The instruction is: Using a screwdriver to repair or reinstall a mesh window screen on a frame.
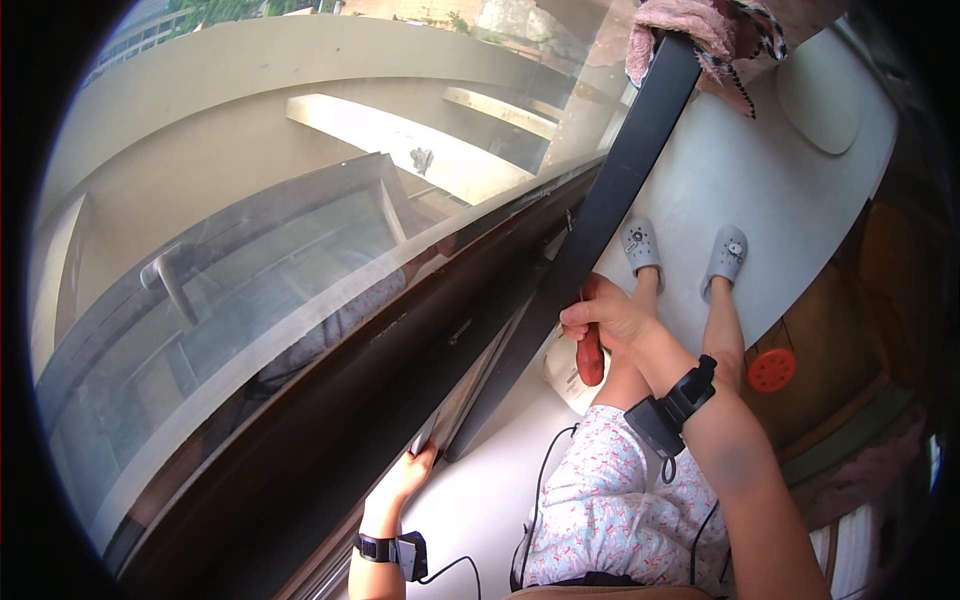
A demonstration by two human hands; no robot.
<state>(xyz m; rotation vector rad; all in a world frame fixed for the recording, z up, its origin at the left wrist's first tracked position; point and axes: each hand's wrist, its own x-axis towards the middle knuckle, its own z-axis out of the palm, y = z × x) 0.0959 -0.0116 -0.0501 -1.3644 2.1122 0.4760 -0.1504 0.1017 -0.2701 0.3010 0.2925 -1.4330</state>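
A long dark window sash frame (625, 160) slants from the upper right down toward the lower middle, beside the dark sliding-window track (330, 400). At its lower end, my left hand (402, 474) is closed on the edge of the frame, its fingertips partly hidden behind it. My right hand (612, 318) is closed around what looks like a screwdriver with a red handle (590, 360). The handle points down toward me, and a thin shaft shows by the frame's side. Where the shaft's tip sits is hidden by the frame and my fingers.
A pink cloth (690, 30) hangs over the frame's upper end. Below my right hand lies a round white object (568, 372). Grey clogs (726, 255) are on the white surface. A red perforated disc (771, 370) sits at right. Beyond the glass is a balcony wall (250, 60).
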